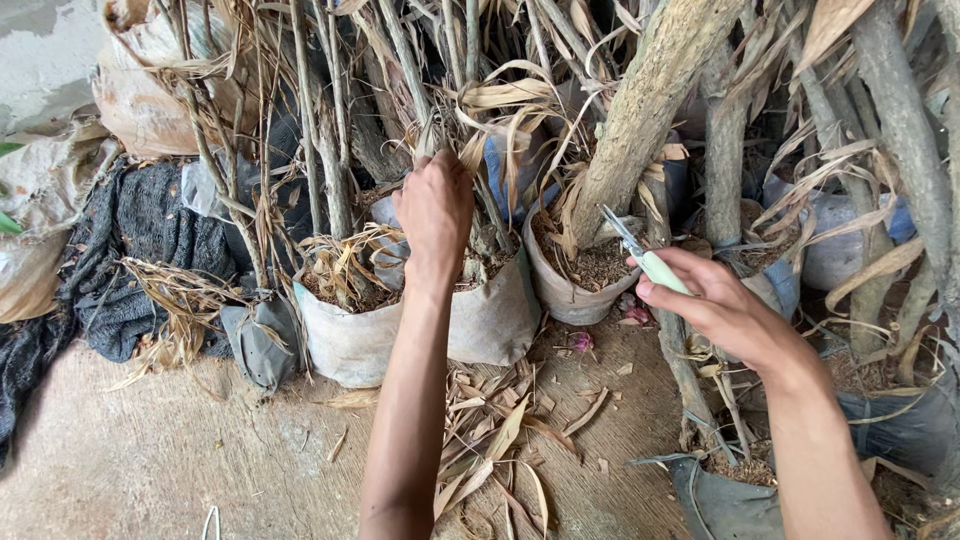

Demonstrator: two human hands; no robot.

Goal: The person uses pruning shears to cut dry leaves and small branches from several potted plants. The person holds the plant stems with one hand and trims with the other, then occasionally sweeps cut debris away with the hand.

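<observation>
A: How is the light?

B: Soft, even daylight, fairly bright. No hard shadows; only faint shade under the left hand [433, 212] and right hand [718, 305] on the concrete floor [150, 450].

A: Any glare?

B: None strong. The pale wall [45, 60] at the upper left is the brightest patch, slightly washed out. The gaps between the stems [330, 120] go dark.

A: Sharpness?

B: Good in the middle; dry leaves [500, 430] read crisply. Toward the edges the picture stretches a little, wide-angle fashion, and the corners soften.

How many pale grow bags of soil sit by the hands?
3: one left of the left hand, one under it, one beside the scissors. Others may be hidden.
</observation>
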